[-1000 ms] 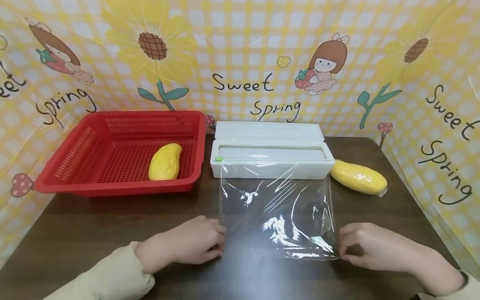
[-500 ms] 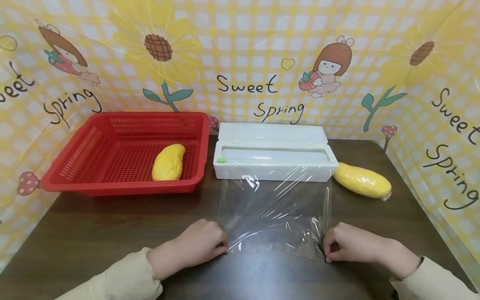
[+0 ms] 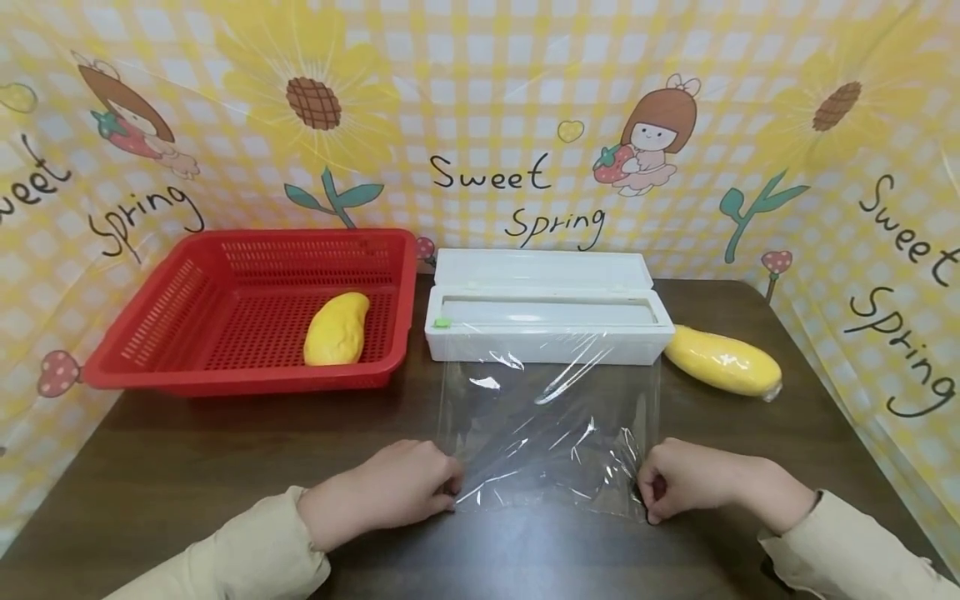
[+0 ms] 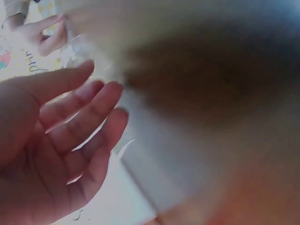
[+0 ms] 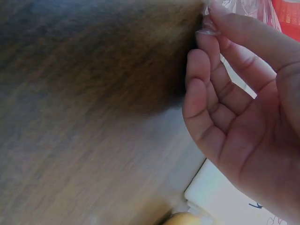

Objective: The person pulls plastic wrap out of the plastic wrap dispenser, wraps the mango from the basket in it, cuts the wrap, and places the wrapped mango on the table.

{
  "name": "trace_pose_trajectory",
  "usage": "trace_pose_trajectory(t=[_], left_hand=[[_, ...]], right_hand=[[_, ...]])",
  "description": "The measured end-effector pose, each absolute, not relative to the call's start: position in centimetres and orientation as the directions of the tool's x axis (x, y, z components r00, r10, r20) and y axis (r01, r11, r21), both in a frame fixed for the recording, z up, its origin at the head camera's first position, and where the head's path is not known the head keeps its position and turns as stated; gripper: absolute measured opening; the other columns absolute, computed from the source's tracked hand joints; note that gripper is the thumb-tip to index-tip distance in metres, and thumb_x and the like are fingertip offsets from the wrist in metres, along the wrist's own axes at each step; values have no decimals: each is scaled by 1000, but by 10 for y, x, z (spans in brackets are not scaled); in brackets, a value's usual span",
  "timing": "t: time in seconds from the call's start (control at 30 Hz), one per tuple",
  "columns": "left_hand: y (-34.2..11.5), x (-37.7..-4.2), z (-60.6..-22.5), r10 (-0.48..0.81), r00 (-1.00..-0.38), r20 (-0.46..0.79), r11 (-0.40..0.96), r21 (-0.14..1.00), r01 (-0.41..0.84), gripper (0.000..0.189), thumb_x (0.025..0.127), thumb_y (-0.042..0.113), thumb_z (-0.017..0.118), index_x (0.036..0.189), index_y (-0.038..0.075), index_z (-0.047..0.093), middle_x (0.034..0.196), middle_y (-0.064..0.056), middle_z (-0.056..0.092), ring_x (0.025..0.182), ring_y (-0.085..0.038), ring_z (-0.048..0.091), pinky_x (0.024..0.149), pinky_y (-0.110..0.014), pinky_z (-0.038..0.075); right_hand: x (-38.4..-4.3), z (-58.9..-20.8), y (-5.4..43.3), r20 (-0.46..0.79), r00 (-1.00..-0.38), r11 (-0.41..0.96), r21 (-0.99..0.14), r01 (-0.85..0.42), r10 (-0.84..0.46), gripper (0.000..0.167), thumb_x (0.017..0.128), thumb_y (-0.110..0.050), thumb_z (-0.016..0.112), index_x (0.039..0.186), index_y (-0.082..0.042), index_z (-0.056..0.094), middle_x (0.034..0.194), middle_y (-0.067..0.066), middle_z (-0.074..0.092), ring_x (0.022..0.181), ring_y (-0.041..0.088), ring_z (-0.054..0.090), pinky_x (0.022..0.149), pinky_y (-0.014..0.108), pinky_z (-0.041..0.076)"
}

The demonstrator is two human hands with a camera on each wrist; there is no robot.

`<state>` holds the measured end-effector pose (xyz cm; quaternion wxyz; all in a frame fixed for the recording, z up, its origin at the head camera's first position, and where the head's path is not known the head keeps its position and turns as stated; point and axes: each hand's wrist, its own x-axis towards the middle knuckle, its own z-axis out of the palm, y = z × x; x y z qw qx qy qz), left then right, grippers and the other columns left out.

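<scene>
A clear sheet of plastic wrap (image 3: 551, 433) stretches over the dark table from a white wrap dispenser (image 3: 551, 346), whose lid stands open at the back. My left hand (image 3: 386, 487) pinches the sheet's near left corner, fingers bent toward the thumb. At the near right corner, my right hand (image 3: 686, 479) pinches the film between thumb and forefinger. The right wrist view shows gathered plastic at those fingertips (image 5: 213, 9), with the other fingers loosely curled. In the left wrist view, the film's glints run past the left hand's fingertips (image 4: 112, 89).
A red basket (image 3: 247, 382) stands at the left with a lumpy yellow mango-like fruit (image 3: 336, 329) inside. Right of the dispenser lies a long yellow fruit (image 3: 723, 360) with a shiny wrapped surface. A patterned cloth (image 3: 487, 108) backs the table. A green slider (image 3: 442, 322) sits on the dispenser's left end.
The right hand has moved left with its corner, and the left hand slightly right. The film's near part now looks more wrinkled. The view has shifted a little.
</scene>
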<state>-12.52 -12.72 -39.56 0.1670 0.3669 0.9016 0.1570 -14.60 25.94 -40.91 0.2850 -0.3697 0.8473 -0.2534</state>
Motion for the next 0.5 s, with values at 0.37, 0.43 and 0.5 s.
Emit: trace_pose_trajectory(t=[0.37, 0.43, 0.5], left_hand=[[-160, -175, -287, 542, -840, 7, 700, 550, 456, 10, 96, 24, 73, 103, 17, 76, 88, 8, 69, 74, -14, 58, 71, -35, 53], [-169, -190, -267, 443, -896, -13, 752, 550, 364, 19, 98, 30, 71, 110, 16, 75, 99, 1, 70, 87, -21, 60, 80, -42, 52], [-181, -208, -255, 372, -925, -69, 791, 545, 278, 29, 99, 36, 68, 118, 15, 73, 112, -5, 70, 102, -27, 59, 88, -48, 50]], right_hand=[[-149, -409, 258, -347, -549, 609, -675, -417, -760, 18, 77, -8, 83, 69, -17, 69, 62, -22, 53, 56, -5, 45, 51, 17, 39], [-151, -408, 258, -351, -545, 609, -675, -416, -762, 19, 77, -8, 83, 69, -17, 68, 62, -22, 52, 56, -5, 45, 52, 17, 39], [-152, -407, 258, -351, -543, 608, -674, -419, -763, 19, 77, -8, 83, 68, -16, 68, 62, -22, 51, 56, -6, 44, 52, 17, 38]])
